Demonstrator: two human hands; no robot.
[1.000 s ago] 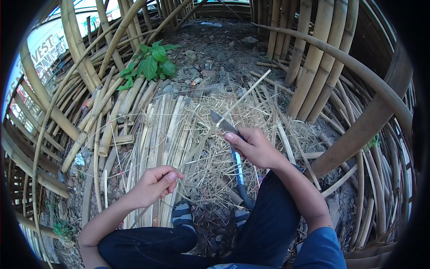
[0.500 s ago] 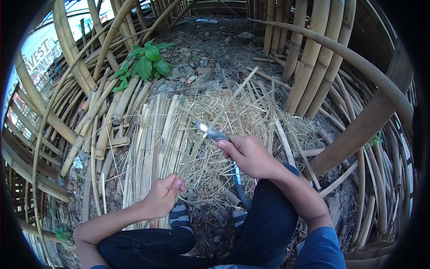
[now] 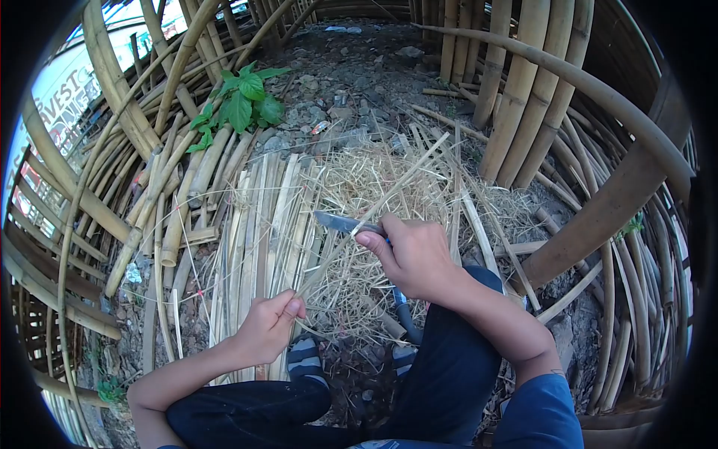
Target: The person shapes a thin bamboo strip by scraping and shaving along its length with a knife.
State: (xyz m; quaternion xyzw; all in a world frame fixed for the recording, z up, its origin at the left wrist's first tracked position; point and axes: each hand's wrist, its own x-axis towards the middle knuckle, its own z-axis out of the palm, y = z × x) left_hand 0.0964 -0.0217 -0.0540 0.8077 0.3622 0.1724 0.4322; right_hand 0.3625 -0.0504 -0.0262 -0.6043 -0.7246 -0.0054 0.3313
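– And where is the thin strip (image 3: 407, 178) seen now?
– Out over the middle of the work spot, slanted up from the left hand (image 3: 275, 323) towards the right of the view, and crossed by the knife (image 3: 338, 221) close to the right thumb.
– How is it gripped?
– Its lower end is pinched between the thumb and curled fingers of the left hand. The knife's handle is wrapped by the closed right hand (image 3: 419, 258), with the blade pointed to the left.
– And underneath?
– A loose heap of shavings (image 3: 351, 179) is spread there, flanked on the left by long split slats (image 3: 254, 224) laid side by side. A dark, curved tool (image 3: 407, 320) is partly hidden by the right leg, near the striped shoes (image 3: 305, 361).
– Farther out?
– Stony ground (image 3: 307, 82) is seen beyond the heap, with a leafy green plant (image 3: 241, 105) to its left, among piled bamboo poles (image 3: 213, 161). On the right, thick upright poles (image 3: 527, 90) are crossed by a long bent one (image 3: 591, 97).
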